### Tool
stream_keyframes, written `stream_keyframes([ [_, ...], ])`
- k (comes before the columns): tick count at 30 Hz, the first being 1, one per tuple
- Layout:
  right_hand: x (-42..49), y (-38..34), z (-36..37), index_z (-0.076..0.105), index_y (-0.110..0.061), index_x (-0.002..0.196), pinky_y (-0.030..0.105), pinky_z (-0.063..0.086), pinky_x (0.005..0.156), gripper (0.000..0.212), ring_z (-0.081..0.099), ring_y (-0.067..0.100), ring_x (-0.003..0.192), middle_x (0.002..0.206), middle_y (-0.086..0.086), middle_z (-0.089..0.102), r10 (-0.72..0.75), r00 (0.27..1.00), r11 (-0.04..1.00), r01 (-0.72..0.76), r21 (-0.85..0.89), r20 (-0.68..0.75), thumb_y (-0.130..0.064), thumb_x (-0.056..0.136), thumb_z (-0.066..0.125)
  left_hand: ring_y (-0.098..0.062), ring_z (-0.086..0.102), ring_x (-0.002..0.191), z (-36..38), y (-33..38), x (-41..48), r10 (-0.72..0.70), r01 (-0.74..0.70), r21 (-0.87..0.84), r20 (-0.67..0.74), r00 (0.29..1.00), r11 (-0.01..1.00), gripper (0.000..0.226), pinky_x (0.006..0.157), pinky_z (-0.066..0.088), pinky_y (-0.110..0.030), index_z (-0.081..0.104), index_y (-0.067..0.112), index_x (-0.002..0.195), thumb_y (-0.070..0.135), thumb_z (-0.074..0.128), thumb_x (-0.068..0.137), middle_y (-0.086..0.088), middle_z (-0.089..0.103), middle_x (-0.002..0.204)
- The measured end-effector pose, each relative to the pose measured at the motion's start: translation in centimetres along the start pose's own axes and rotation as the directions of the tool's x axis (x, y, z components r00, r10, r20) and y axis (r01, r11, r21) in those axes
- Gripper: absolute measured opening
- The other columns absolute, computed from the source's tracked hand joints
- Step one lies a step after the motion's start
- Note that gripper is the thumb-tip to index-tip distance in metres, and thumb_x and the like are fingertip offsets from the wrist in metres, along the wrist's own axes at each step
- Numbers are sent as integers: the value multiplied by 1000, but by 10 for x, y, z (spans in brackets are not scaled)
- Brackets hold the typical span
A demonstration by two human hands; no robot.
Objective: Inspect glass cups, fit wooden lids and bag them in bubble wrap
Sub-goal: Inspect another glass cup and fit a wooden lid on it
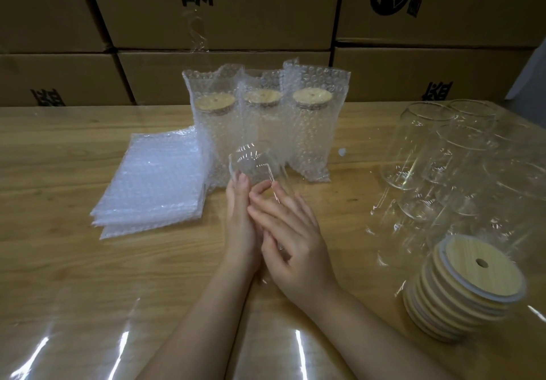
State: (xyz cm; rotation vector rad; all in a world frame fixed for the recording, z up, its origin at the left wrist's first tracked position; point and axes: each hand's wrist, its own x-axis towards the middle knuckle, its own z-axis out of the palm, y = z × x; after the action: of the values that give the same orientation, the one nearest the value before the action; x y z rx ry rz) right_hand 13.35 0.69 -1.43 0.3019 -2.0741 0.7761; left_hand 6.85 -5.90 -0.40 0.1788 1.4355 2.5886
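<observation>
Glass cup (256,164) is being held over the worktop (59,261), long axis pointing away from the person. Left hand (240,226) is pressing flat-fingered against its side, right hand (295,243) is curving over it; wooden lids (472,264) are sitting nearer the right hand.

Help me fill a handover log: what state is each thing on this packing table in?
Clear glass cup: lidless, unbagged, tilted, held between both hands.
Left hand: straight fingers against cup.
Right hand: fingers curled over cup.
Three bubble-wrapped lidded cups: bagged, upright.
Flat bubble-wrap bags: empty, stacked.
Loose glass cups: lidless, unbagged, upright.
Round wooden lids: unfitted, stacked.
Brown cardboard boxes: closed, stacked.
</observation>
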Motion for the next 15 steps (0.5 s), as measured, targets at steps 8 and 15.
stream_keyframes([
  [8,9,1,-12,44,-8,139,19,21,113,47,25,25,145,151,8,37,257,960,949,-230,215,-108,-17,93,41,-29,70,85,-4,2,5,-235,207,113,421,876,972,64,71,56,-40,45,31,137,57,59,80,-9,68,107],
  [15,10,11,-12,36,-43,138,40,34,113,50,33,7,141,150,-20,37,530,847,653,-446,613,51,-43,89,48,-27,67,85,-7,1,4,-207,187,91,491,846,978,99,68,57,-36,36,29,139,39,85,54,-5,67,106],
])
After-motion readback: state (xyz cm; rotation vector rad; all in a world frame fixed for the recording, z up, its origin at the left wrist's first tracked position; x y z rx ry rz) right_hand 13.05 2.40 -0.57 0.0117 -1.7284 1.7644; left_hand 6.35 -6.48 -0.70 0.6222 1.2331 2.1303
